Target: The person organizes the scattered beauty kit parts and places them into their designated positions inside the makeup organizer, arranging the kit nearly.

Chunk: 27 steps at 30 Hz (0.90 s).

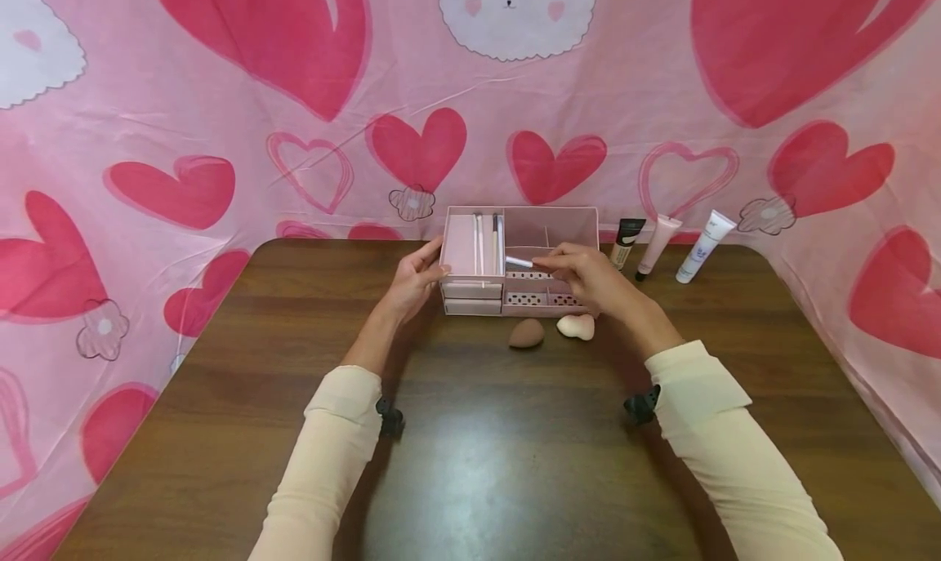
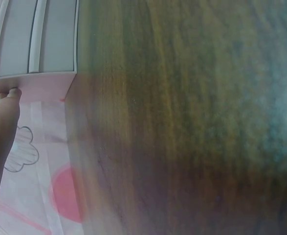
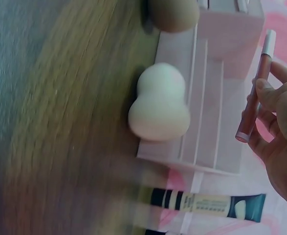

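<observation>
The right hand (image 1: 588, 275) pinches a lip gloss tube (image 3: 254, 88) above the pink organizer (image 1: 515, 259); the left hand (image 1: 412, 283), fingers straight, steadies its side, mostly cropped in the wrist view.

We wear long cream sleeves (image 1: 331, 447) on both arms, soft knit cloth pushed up a little so the wrists show bare. A small black clip (image 1: 641, 404) sits under each forearm, near the cuff. Our hands (image 1: 412, 283) are bare, without rings.
</observation>
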Available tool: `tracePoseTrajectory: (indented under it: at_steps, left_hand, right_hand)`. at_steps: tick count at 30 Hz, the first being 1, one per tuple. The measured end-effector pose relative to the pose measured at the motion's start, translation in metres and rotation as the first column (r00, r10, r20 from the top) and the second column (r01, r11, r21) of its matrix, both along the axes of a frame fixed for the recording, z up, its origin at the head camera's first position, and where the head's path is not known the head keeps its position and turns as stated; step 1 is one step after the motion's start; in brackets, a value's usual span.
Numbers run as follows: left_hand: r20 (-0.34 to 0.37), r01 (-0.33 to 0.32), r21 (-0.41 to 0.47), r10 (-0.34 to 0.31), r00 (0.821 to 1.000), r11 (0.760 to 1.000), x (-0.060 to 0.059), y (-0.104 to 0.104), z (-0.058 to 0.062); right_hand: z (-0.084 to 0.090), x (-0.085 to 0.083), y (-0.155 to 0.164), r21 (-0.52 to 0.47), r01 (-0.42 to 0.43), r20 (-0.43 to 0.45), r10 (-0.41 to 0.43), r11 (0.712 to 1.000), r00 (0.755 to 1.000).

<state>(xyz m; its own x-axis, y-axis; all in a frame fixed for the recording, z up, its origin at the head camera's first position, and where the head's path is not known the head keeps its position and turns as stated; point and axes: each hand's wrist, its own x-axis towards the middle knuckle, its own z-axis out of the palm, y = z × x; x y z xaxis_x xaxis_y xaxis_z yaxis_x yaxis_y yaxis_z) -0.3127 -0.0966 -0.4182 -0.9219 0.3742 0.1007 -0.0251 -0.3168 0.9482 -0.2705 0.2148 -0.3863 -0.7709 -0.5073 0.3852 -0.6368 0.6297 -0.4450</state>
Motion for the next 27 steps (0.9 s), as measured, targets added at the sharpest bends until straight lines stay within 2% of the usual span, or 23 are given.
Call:
tracePoseTrajectory:
  at_steps: [20,27]
  left_hand:
    - [0.007,0.006,0.015,-0.006,1.000,1.000,-0.002,-0.001,-0.004]
    - [0.013,-0.002,0.028,0.001,1.000,1.000,-0.002,0.000,-0.004]
  right_hand:
    - [-0.015,-0.041,0.003,0.208,0.057,0.052,-0.069,0.976,0.996]
    - [-0.024,-0.050,0.004,0.195,0.021,0.079,-0.038,0.981,0.996]
